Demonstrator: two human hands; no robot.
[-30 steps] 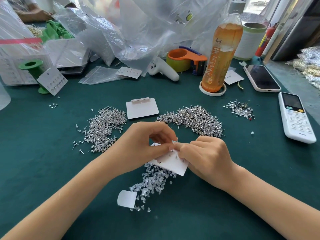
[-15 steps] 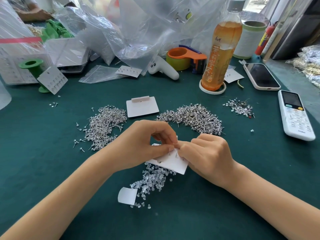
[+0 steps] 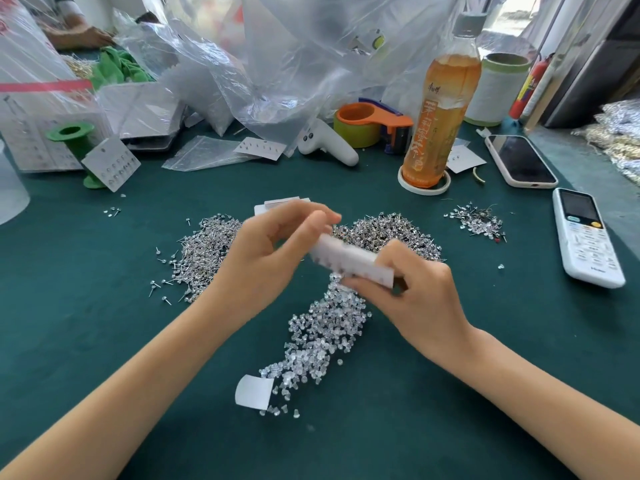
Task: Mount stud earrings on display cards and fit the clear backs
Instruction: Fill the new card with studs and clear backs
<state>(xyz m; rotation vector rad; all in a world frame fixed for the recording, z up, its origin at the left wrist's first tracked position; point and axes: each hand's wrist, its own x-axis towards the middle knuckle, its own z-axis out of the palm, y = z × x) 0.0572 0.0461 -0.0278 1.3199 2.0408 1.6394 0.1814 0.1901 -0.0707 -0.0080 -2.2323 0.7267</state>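
My right hand (image 3: 415, 299) grips a white display card (image 3: 349, 263), held tilted above the green table. My left hand (image 3: 273, 261) hovers by the card's left end with its fingers curled. It is blurred, so a grip on the card does not show. Under the card lies a heap of clear backs (image 3: 325, 337). Silver stud earrings form a pile on the left (image 3: 204, 251) and another behind the card (image 3: 391, 226). A stack of blank cards (image 3: 277, 202) peeks out behind my left hand.
A tea bottle (image 3: 440, 123), tape dispenser (image 3: 374, 124), phone (image 3: 519, 161) and white remote (image 3: 587, 237) stand right and back. Plastic bags (image 3: 277, 64), a green spool (image 3: 74, 143) and a filled card (image 3: 110, 164) crowd the back left. A paper scrap (image 3: 252, 391) lies near me.
Both hands pinched the card low over the clear backs before. Now my right hand has lifted and tilted it, and my left hand has moved up and left.
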